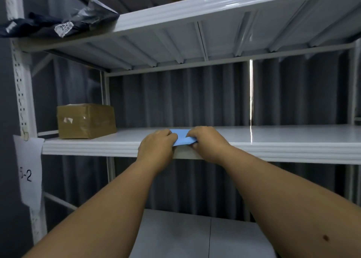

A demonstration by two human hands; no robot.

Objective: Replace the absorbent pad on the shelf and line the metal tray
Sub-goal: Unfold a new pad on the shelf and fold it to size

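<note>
A folded light-blue absorbent pad (182,137) lies at the front edge of the white middle shelf (273,138). My left hand (156,148) pinches its left end with curled fingers. My right hand (207,140) grips its right end, thumb under the pad's front edge. Most of the pad is covered by my two hands; only a blue strip shows between them. No metal tray is in view.
A taped brown cardboard box (86,121) stands at the left of the same shelf. Dark bagged parcels (58,23) lie on the upper shelf (214,6). A lower white shelf (195,234) sits below. A paper label (29,172) hangs on the left upright; a grey curtain is behind.
</note>
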